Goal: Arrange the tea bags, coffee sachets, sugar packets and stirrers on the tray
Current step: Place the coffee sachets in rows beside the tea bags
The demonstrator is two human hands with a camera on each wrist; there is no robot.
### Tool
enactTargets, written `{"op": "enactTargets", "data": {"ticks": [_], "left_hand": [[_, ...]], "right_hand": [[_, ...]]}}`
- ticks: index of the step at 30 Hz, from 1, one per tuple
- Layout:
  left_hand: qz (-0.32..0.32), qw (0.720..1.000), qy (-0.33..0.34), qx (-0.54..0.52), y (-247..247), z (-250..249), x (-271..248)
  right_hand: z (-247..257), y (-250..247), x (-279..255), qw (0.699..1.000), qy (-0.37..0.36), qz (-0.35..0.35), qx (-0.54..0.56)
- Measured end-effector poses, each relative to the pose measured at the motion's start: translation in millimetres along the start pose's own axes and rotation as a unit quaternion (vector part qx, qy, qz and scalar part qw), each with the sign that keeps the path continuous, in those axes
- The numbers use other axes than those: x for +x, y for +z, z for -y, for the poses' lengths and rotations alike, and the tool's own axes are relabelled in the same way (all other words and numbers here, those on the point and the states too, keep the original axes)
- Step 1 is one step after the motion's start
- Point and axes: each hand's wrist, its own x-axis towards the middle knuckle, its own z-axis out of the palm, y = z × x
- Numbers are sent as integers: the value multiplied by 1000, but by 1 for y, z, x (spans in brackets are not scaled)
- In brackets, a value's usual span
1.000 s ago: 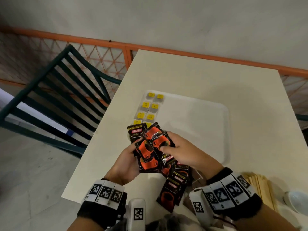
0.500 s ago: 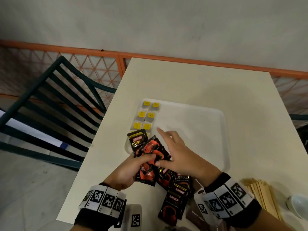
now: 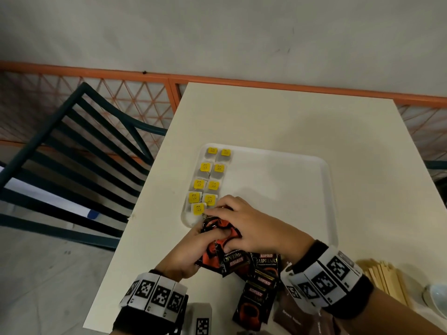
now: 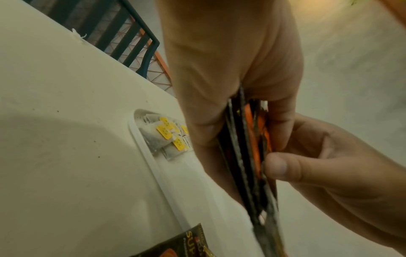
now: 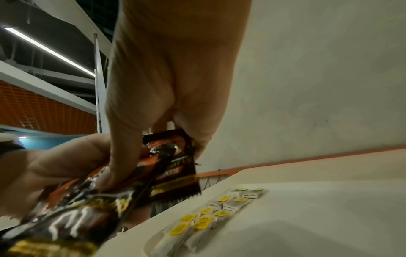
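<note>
A white tray [image 3: 290, 170] lies on the cream table, with yellow-tagged tea bags [image 3: 208, 182] in two columns along its left side. My left hand [image 3: 208, 240] grips a fanned stack of black-and-orange coffee sachets [image 3: 217, 228] over the tray's near-left corner. My right hand [image 3: 229, 213] lies on top of the stack, its thumb and curled fingers pinching the top sachet [image 5: 173, 165]. In the left wrist view the stack [image 4: 246, 147] is edge-on between my fingers. More coffee sachets [image 3: 263, 264] lie on the table under my right wrist. Wooden stirrers [image 3: 384, 279] lie to the right.
Brown packets [image 3: 290, 317] lie at the table's near edge beside another sachet [image 3: 254, 303]. A pale bowl [image 3: 435, 298] sits at the far right. A dark green chair [image 3: 84, 153] stands left of the table, before an orange railing [image 3: 169, 78].
Both hands have carried the sachet stack down toward the tray's near-left corner. My right hand's fingers, stretched out half a second ago, have curled onto the top sachet.
</note>
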Motion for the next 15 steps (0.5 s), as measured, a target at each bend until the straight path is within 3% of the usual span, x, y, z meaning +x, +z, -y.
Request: {"op": "enactTargets", "data": {"ticks": [3,6,9,12,15], "left_hand": [[-32,998,20,-51,-3,-4,2],[-65,991,44,-113,-9,-11,5],[-69,986,72,-133,-9,-16,7],[-70,984,87,-140,-7,-18,8],[-52,982,87,-157,-8,-19,8]], "right_hand": [[-1,4,-2,992,29,-96,78],[-2,12,-5,952,142,-185,198],[-1,19,-5,916,221,-138,305],[-3,21,-1,868,230,-165,408],[-6,15,1,867,224,-192,402]]}}
